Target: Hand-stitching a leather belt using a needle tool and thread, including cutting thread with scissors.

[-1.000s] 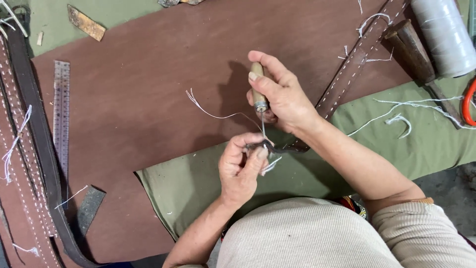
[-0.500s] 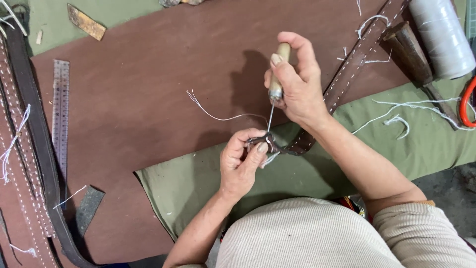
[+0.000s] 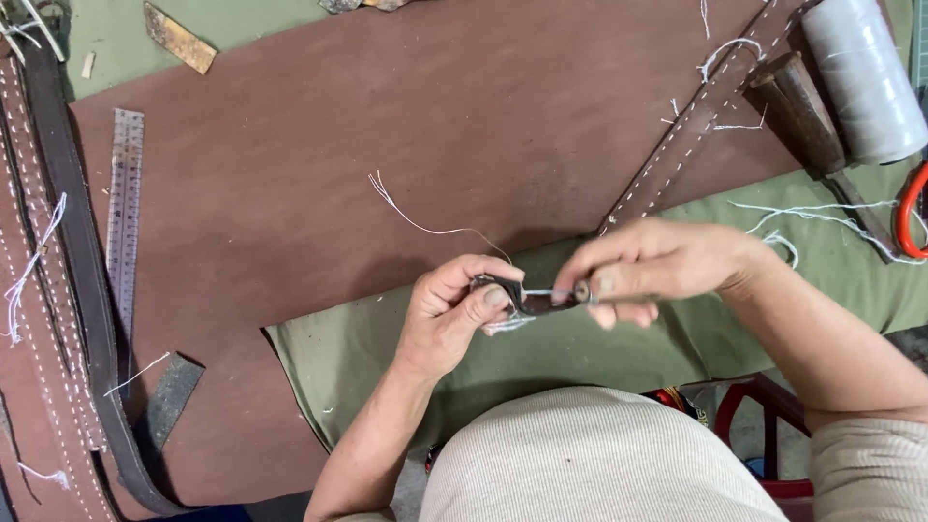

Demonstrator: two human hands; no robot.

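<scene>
My left hand pinches the end of a dark brown stitched leather strap between thumb and fingers. My right hand grips a wooden-handled awl, lying level and pointing left, its metal tip at the strap end beside my left thumb. A white thread trails from the strap end up and left over a large brown leather sheet. The strap runs up to the right with white stitch lines along both edges.
A steel ruler lies at left beside long stitched straps. A big spool of white thread and a dark wooden tool sit top right, with an orange handle at the right edge. Green cloth covers the bench.
My right hand came down from its raised position above the strap and turned the awl from upright to level. The left hand kept its hold on the strap end.
</scene>
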